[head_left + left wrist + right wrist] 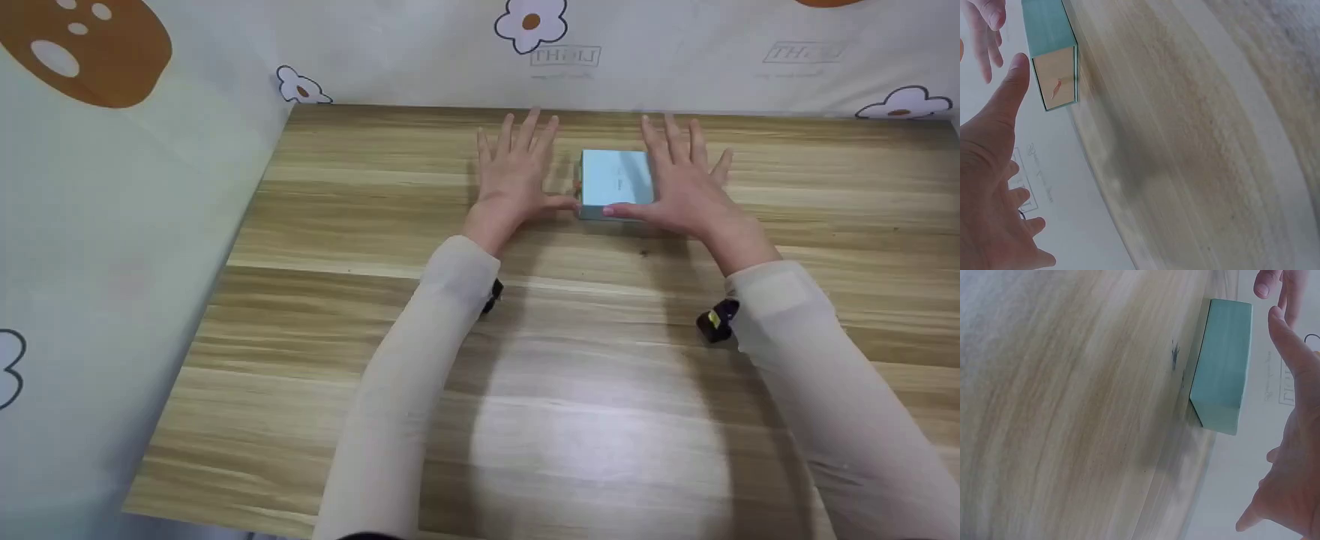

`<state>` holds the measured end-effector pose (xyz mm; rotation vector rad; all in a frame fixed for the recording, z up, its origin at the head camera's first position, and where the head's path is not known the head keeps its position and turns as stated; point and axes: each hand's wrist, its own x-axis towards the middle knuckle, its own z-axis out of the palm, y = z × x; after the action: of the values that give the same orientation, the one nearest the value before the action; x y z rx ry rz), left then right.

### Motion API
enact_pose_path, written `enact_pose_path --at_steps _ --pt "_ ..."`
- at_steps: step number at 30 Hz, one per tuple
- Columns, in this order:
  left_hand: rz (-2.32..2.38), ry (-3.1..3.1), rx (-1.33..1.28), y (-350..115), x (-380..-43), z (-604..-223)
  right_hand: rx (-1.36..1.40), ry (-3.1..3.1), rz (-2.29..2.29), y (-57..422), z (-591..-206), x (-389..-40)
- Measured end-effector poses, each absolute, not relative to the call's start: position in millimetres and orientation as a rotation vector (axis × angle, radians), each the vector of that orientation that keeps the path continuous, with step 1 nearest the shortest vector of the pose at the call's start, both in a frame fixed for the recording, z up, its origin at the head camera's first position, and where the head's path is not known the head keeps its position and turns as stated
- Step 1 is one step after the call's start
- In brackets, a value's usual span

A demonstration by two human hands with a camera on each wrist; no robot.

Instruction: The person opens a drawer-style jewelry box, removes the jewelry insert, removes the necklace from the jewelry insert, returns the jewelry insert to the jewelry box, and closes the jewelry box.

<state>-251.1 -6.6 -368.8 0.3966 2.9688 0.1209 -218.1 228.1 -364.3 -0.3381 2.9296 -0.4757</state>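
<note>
A pale blue-green box [616,176] lies flat near the far edge of the table. Its left end, seen in the left wrist view, is a tan drawer face [1055,80] with a small orange pull tab [1057,88]. My left hand [514,171] is spread just left of the box, thumb tip close to its near left corner. Over the right part of the box hovers my right hand [686,184], fingers spread and thumb stretched along the near side. In the right wrist view, a gap shows between the right hand [1294,455] and the box [1224,360]. Neither hand grips anything.
The wood-grain table [360,315] extends under both arms. A pale wall covering [420,52] with flowers and brown shapes rises behind its far edge and along the left. Each sleeve cuff carries a small black device, the right one [716,321] more visible.
</note>
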Motion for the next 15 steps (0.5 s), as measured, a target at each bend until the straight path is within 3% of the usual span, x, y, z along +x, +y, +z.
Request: enact_pose_path --at_steps 15 --pt "0.182 2.968 0.444 -5.6 -250.8 -366.5 -0.346 2.914 -0.486 225.6 -364.2 -218.6"
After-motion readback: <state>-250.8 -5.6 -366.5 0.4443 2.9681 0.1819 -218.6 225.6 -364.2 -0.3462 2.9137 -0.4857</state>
